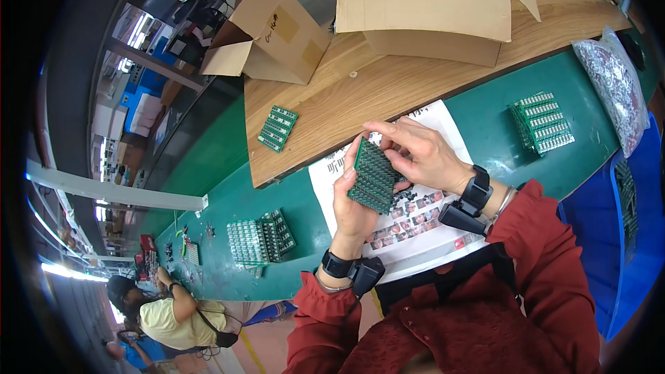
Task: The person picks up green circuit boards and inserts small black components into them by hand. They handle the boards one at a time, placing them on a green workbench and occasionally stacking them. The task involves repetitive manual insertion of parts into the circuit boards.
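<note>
A green circuit board panel (374, 179), covered in rows of small parts, is tilted up between my hands over a printed paper sheet (388, 264). My left hand (353, 213) is closed round its left and lower edges. At the upper right edge, my right hand (424, 154) grips the panel with its thumb near the face and its index finger reaching over the top corner. Some of its fingers are hidden behind the panel. Small black pieces (405, 198) lie on the paper just below.
Stacked boards (248, 241) lie left on the green table; another stack (544, 125) stands right. One board (278, 129) rests on the wooden top. Two cardboard boxes (426, 10) stand behind. A plastic bag (609, 90) and blue bin (589, 235) are right. A co-worker (173, 315) sits far left.
</note>
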Motion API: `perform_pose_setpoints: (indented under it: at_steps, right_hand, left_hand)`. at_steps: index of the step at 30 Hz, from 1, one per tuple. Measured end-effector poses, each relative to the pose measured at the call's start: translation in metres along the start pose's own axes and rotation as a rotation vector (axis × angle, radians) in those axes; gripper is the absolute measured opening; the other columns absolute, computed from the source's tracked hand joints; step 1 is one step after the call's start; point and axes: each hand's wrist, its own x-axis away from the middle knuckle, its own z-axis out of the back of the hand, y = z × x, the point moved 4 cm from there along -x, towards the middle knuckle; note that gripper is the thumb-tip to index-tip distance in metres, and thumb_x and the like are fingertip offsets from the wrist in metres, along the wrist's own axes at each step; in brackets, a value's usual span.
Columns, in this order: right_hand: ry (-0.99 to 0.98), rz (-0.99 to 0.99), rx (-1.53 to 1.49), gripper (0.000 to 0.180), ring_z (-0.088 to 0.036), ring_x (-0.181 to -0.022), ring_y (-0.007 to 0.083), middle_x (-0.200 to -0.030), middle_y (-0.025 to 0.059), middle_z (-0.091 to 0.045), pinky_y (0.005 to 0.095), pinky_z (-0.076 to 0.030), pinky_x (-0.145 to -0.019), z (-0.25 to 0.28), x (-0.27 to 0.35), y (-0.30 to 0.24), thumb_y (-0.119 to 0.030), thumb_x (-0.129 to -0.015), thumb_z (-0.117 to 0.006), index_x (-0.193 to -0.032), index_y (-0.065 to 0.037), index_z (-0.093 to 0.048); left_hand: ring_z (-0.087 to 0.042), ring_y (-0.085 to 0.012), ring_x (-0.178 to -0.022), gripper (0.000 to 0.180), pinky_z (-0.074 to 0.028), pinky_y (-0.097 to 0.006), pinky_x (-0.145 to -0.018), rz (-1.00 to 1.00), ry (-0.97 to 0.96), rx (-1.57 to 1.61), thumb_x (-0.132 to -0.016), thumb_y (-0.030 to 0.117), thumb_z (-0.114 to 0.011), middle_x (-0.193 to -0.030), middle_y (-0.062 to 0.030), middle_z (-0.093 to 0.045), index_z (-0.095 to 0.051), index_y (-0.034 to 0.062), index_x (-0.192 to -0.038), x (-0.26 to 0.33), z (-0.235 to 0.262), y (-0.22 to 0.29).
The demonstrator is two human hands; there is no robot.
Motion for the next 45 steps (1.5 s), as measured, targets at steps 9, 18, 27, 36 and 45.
perform_pose_setpoints:
  at_steps: [9, 18, 27, 36, 45]
  right_hand:
    - [-0.112, -0.107, -0.034, 0.052, -0.058, -0.072, 0.0202, -0.077, 0.0064, -0.057, 0.0316, -0.05, -0.062, 0.001, 0.002, 0.001, 0.005, -0.074, -0.062, -0.123, -0.008, -0.054]
    - [-0.109, -0.087, -0.099, 0.051, -0.06, -0.07, 0.0148, -0.081, 0.0066, -0.06, 0.0268, -0.052, -0.061, -0.001, 0.001, 0.001, 0.008, -0.075, -0.06, -0.123, -0.006, -0.054]
    - [-0.09, -0.272, -0.262, 0.039, -0.061, -0.069, 0.0098, -0.078, 0.0059, -0.061, 0.0237, -0.052, -0.061, -0.004, 0.005, 0.009, 0.007, -0.076, -0.059, -0.114, -0.004, -0.058]
    - [-0.05, -0.135, -0.052, 0.04, -0.061, -0.069, 0.0207, -0.078, 0.0085, -0.06, 0.0315, -0.051, -0.06, 0.0, 0.004, 0.004, 0.004, -0.073, -0.06, -0.112, -0.005, -0.058]
    - [-0.097, -0.255, -0.176, 0.047, -0.062, -0.064, 0.0219, -0.071, 0.0064, -0.06, 0.0316, -0.052, -0.061, -0.008, 0.009, 0.016, 0.004, -0.073, -0.061, -0.119, -0.005, -0.054]
  left_hand:
    - [-0.048, -0.0327, -0.119, 0.068, -0.051, -0.05, -0.087, 0.027, -0.01, -0.004, -0.083, 0.037, -0.043, -0.131, -0.0172, -0.043, -0.024, 0.01, -0.142, 0.0, 0.005, -0.001]
    - [-0.049, -0.0335, -0.118, 0.068, -0.051, -0.051, -0.087, -0.008, 0.017, 0.012, -0.082, 0.04, -0.043, -0.132, -0.0195, -0.043, -0.028, 0.0096, -0.14, -0.002, 0.006, 0.002]
    - [-0.049, -0.0353, -0.118, 0.068, -0.049, -0.053, -0.089, 0.035, 0.006, 0.056, -0.081, 0.04, -0.044, -0.129, -0.0211, -0.046, -0.028, 0.0103, -0.14, -0.001, 0.005, 0.006]
    - [-0.053, -0.0333, -0.111, 0.064, -0.048, -0.05, -0.089, -0.023, 0.085, 0.088, -0.081, 0.038, -0.043, -0.122, -0.0191, -0.05, -0.031, 0.0098, -0.138, -0.003, 0.014, 0.005]
    - [-0.051, -0.0344, -0.115, 0.065, -0.046, -0.055, -0.091, 0.012, 0.024, 0.11, -0.082, 0.042, -0.041, -0.124, -0.0191, -0.05, -0.033, 0.0102, -0.137, -0.003, 0.015, 0.001]
